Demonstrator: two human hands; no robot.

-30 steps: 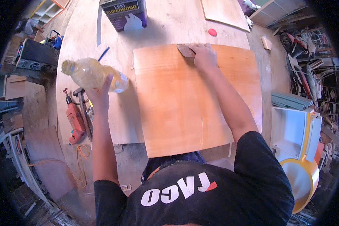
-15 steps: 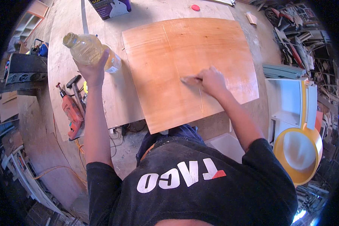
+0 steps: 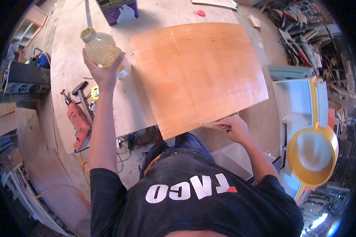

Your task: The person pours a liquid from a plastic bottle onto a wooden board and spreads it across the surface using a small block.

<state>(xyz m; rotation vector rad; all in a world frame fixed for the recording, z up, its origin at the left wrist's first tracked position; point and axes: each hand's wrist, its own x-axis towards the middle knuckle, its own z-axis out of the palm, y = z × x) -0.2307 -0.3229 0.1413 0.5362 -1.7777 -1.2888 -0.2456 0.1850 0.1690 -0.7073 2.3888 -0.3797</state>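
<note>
My left hand (image 3: 103, 77) is wrapped round a clear plastic bottle (image 3: 99, 47) of yellowish liquid, its open neck leaning away to the left above the worktable (image 3: 63, 51). To the right lies a glossy orange-brown wooden board (image 3: 201, 75), with a thin pale wet-looking line (image 3: 186, 65) running down it. Closed at the board's near edge, my right hand (image 3: 237, 128) grips a small flat tool (image 3: 213, 125) that looks like a putty knife. The tool's tip is by the edge; whether it touches the wood I cannot tell.
Left of my forearm lie a red power drill (image 3: 79, 122), a hammer (image 3: 83, 98) and a yellow tape measure (image 3: 95, 93). At the back are a dark box (image 3: 118, 12) and a red cap (image 3: 201, 13). A large yellow tape roll (image 3: 330, 158) and white cabinet (image 3: 296, 94) stand right.
My right hand has moved with the flat tool from the board's middle to its near edge. The bottle in my left hand has shifted slightly right.
</note>
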